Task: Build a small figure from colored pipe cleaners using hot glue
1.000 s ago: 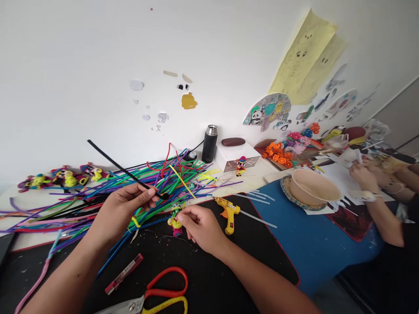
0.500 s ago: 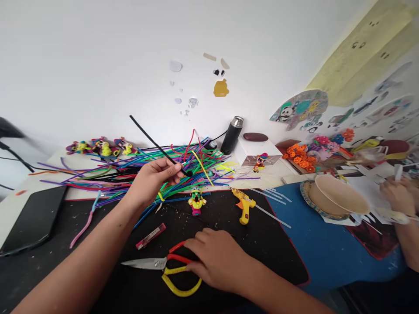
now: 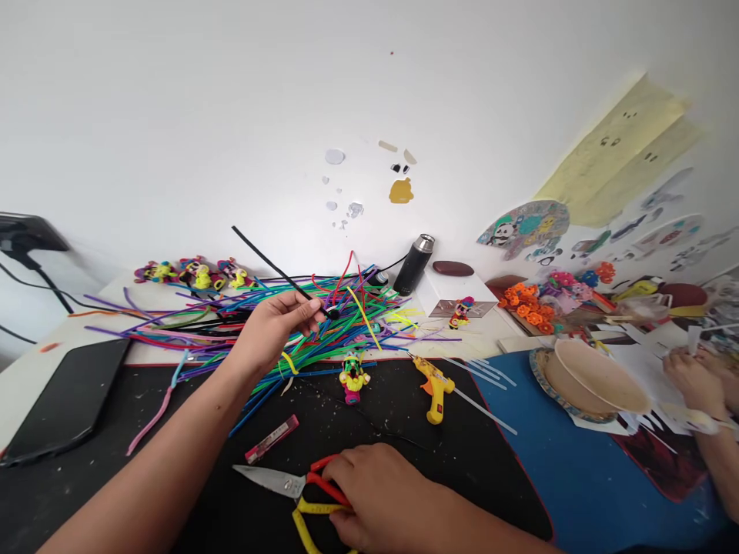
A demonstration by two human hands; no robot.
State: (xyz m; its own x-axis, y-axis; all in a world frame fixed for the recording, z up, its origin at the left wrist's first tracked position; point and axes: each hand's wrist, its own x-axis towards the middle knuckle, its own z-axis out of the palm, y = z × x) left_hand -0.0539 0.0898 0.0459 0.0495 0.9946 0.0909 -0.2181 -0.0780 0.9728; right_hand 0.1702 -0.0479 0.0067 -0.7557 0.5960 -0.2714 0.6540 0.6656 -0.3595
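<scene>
My left hand (image 3: 280, 327) pinches a black pipe cleaner (image 3: 265, 260) between thumb and fingers. Its long straight part points up and left, while the short end past my fingertips is curled. Lower down, my right hand (image 3: 381, 488) grips the red and yellow handles of the scissors (image 3: 292, 486), its fingers covering part of the loops. The silver blades point left and look closed. Between the hands stands a small figure (image 3: 353, 378) in yellow, green and magenta. A slim red-and-clear case (image 3: 271, 440) lies just beyond the blades.
A heap of coloured pipe cleaners (image 3: 323, 338) spreads behind my left hand. A yellow glue gun (image 3: 434, 390) lies right of the figure. Further back are a black flask (image 3: 414, 265) and more figures (image 3: 199, 273). A black phone (image 3: 69, 396) rests left; another person's hands (image 3: 693, 377) work at right.
The view has tilted up, so things sit lower in it. My right hand has closed further over the scissors' handles, and the scissors have turned slightly. My left hand still holds the pipe cleaner.
</scene>
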